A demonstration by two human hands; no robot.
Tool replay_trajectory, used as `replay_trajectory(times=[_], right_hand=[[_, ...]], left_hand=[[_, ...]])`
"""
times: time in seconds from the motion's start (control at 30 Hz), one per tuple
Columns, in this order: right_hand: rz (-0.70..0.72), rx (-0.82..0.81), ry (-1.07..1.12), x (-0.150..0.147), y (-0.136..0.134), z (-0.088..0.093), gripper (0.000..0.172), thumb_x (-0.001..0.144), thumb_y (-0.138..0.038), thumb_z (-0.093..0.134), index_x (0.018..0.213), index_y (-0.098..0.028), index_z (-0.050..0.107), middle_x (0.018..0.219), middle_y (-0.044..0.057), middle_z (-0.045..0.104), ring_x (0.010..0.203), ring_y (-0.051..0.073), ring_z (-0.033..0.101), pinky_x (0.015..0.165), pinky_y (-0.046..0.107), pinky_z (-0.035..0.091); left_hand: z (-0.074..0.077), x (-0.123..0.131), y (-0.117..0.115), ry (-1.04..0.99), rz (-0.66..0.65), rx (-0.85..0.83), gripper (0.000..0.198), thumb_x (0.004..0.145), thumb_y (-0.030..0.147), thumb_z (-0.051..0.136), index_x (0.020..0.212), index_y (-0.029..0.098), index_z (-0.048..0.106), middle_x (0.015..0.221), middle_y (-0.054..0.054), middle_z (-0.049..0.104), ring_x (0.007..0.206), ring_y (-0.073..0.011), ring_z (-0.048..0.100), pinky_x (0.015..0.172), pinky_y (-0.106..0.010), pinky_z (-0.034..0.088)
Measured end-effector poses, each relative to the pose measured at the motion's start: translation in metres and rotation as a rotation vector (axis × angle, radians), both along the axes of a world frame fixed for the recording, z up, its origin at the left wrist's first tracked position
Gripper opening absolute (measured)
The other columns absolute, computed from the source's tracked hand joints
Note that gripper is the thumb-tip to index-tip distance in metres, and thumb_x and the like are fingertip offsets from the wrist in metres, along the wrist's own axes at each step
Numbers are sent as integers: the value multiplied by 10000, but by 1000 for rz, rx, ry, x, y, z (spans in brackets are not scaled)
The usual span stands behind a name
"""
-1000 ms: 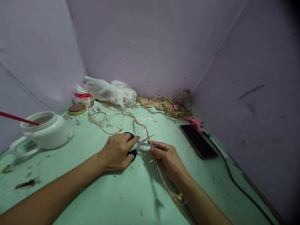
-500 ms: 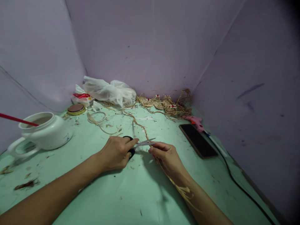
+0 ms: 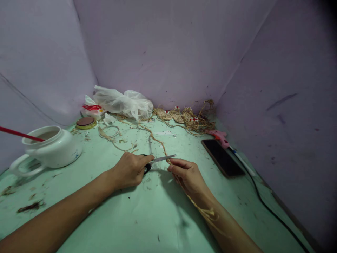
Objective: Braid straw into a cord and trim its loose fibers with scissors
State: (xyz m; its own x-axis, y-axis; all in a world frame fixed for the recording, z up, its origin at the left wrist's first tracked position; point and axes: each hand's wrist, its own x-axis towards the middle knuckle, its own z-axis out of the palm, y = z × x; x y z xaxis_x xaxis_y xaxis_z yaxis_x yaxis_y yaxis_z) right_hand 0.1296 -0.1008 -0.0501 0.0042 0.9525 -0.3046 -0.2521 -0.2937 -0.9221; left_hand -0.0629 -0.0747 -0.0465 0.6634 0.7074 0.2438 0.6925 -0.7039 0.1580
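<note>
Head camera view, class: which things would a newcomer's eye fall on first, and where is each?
Probably first the scissors in the left hand, their blades crossing the tan cord that the right hand pinches, mid-picture. Next, the white pot at the left, a red stick slanting from its mouth. Then the dark phone lying at the right, near a pink tool.

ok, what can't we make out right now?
All in the head view:
Handles of the scissors: partly covered by the left hand.
Cord inside the right hand: hidden by its grip.
Whether the cord is severed: too small.
Red stick: outer end cut off by left edge.
Plastic bag contents: hidden by cloudy film.
</note>
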Motion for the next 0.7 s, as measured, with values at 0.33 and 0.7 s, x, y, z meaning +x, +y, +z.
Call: replay_trajectory(times=[0.33,0.7], right_hand=[[-4,62,61,2,1,-1,188,588,-291,683,700,-143,655,719,23,637,430,43,406,367,183,282],[-74,64,68,1,3,-4,248,471,-177,740,710,-133,690,501,-22,583,432,78,485,460,224,408]], left_hand=[[3,5,-4,-279,162,5,285,649,167,476,921,201,555,693,30,602,618,-113,541,574,-214,375],[6,12,-15,103,112,193,524,677,263,467,1192,166,459,878,-73,592,780,-240,548,661,-365,423]])
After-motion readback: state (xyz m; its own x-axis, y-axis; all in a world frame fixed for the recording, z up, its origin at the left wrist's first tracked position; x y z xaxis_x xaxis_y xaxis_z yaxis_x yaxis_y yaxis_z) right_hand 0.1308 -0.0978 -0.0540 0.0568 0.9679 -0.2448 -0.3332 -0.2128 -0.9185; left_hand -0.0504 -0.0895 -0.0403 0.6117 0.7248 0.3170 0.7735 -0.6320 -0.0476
